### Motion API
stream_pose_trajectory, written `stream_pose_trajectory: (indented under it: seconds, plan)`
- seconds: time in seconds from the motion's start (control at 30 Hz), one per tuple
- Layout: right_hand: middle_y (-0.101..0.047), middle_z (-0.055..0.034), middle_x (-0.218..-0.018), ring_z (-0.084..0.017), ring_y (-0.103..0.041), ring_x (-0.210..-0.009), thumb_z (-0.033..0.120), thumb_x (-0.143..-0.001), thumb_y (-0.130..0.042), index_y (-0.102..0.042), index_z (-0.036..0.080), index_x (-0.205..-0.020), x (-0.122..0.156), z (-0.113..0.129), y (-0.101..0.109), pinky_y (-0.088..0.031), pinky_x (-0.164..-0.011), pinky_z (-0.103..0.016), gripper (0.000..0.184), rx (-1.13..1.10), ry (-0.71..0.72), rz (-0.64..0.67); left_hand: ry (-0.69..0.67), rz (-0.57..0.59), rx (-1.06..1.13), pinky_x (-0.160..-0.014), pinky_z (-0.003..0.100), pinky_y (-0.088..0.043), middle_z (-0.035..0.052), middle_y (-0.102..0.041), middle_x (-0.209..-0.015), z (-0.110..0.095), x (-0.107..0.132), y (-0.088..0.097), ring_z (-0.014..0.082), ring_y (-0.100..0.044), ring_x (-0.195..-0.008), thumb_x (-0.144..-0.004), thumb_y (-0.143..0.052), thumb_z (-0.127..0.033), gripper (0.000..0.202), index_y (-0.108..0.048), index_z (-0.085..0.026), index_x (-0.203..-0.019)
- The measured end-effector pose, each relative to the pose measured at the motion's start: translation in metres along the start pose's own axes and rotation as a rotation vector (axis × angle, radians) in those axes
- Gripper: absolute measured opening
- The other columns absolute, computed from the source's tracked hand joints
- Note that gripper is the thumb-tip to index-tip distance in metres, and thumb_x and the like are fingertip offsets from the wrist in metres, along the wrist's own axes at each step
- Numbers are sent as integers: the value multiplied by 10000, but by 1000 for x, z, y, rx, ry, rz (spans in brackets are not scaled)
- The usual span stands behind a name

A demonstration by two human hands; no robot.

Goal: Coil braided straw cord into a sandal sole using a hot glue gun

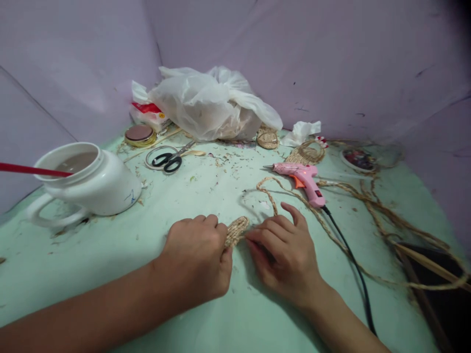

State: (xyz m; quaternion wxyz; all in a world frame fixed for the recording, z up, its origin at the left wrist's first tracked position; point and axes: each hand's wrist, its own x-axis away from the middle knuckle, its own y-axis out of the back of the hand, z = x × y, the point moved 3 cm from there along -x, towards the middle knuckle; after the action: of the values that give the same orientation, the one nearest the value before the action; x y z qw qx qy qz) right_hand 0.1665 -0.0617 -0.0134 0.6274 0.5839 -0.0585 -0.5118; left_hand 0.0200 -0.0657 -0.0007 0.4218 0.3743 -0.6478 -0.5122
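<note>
Left hand [196, 255] clenched around coiled straw braid [236, 230], right hand [285, 255] pressing fingertips against its end, grip unclear, braid between both hands, pink glue gun [303, 179] just beyond right hand, scissors [170, 159] well beyond left hand.

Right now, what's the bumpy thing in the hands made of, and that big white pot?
The braided piece the left hand grips looks like dried straw or jute fibre: tan, rough, twisted strands. The white pot seems glazed ceramic, perhaps plastic: smooth and shiny.
</note>
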Motion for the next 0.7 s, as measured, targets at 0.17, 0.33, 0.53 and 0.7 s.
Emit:
stream_pose_trajectory:
  seconds: [0.17,0.33,0.53,0.7]
  plan:
    - [-614,15,-606,-144,-550,-620,129,-762,-517,-608,198,-731,1,2,0,-312,-968,-484,118,-40,20,-14,-24,51,16,-571,384,-441,102,-585,-751,-4,3,4,265,-573,-699,-775,-418,-337,245,-582,-157,-750]
    - [-580,23,-577,-141,-526,-594,141,-734,-532,-576,194,-675,2,0,-2,-322,-950,-477,91,-54,-32,27,-55,95,28,-569,352,-410,100,-581,-777,0,4,7,242,-559,-698,-758,-430,-281,199,-589,-160,-755]
    - [-587,26,-576,-138,-527,-581,138,-733,-533,-582,196,-705,2,1,0,-330,-947,-478,81,-101,-31,-1,-56,159,81,-549,293,-353,36,-567,-740,16,0,1,179,-556,-647,-738,-420,-127,180,-580,-190,-682]
    - [-586,28,-574,-136,-530,-575,150,-747,-530,-594,198,-696,2,1,0,-324,-955,-481,95,-79,-28,-3,-34,180,67,-540,287,-334,32,-574,-762,15,-2,-2,188,-565,-669,-713,-449,-114,191,-615,-207,-730]
